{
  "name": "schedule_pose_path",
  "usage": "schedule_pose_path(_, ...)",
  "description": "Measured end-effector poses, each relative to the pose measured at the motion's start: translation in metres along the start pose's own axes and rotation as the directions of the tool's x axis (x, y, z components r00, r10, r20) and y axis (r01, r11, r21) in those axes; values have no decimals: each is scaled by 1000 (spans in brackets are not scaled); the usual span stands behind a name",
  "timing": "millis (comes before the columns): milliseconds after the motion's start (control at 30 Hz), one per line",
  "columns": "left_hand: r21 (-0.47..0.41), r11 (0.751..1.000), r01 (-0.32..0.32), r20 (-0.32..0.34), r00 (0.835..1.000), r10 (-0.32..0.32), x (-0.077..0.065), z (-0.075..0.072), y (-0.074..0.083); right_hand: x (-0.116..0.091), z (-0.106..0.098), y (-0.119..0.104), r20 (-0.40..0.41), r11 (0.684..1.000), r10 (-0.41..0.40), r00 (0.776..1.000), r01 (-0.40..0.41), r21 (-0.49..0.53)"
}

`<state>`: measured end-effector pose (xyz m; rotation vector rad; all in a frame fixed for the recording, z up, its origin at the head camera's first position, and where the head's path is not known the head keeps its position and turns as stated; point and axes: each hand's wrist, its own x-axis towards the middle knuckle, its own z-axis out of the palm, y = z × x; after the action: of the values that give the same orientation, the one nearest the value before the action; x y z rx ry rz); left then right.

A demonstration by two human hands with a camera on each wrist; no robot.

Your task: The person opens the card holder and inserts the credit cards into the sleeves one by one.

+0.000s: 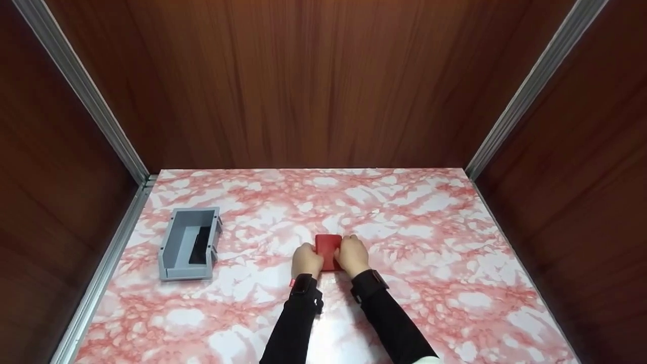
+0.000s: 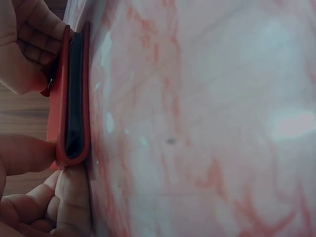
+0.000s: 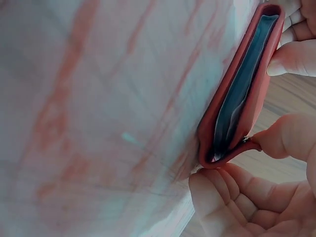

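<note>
A folded red wallet lies on the table between both hands. Dark inner layers show along its near edge in the two wrist views. My left hand holds its left, folded side, the thumb on the cover and the fingers bent against the fold. At the opposite side, my right hand pinches a small flap between thumb and fingers. That flap stands slightly lifted from the cover, with a small metallic spot beside it.
A grey open bin stands at the left of the table, with a black flat object inside. The table has a red and white marbled top. Brown wood-grain panels with metal corner posts enclose it at the back and sides.
</note>
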<state>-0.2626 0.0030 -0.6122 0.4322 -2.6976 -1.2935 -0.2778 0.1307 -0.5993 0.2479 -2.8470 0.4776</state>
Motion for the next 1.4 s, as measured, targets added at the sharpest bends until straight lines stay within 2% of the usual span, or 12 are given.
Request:
schedule_pose_path(200, -8, 1000, -11, -4, 1000, 11, 1, 1, -1, 0, 2, -1, -33, 1000, -26, 999, 26, -6)
schedule_pose_path(533, 0, 1000, -13, -14, 1000, 13, 2, 2, -2, 0, 1, -3, -32, 996, -63, 998, 61, -58)
schedule_pose_path(733, 12, 999, -42, -33, 999, 43, 1, 2, -3, 0, -1, -4, -22, 995, -63, 998, 61, -77)
schedule_pose_path(867, 18, 999, -41, -20, 999, 41, 1, 1, -3, 0, 0, -2, -24, 995, -72, 997, 70, -78)
schedule_pose_path(1167, 7, 999, -31, -13, 999, 31, 0, 0, -3, 1, -3, 8, -45, 997, -60, 997, 62, 43)
schedule_pose_path(1400, 1, 1000, -22, 2, 1000, 22, 1, 1, -2, 1, -9, 17, 9, 989, -42, 999, 40, 139)
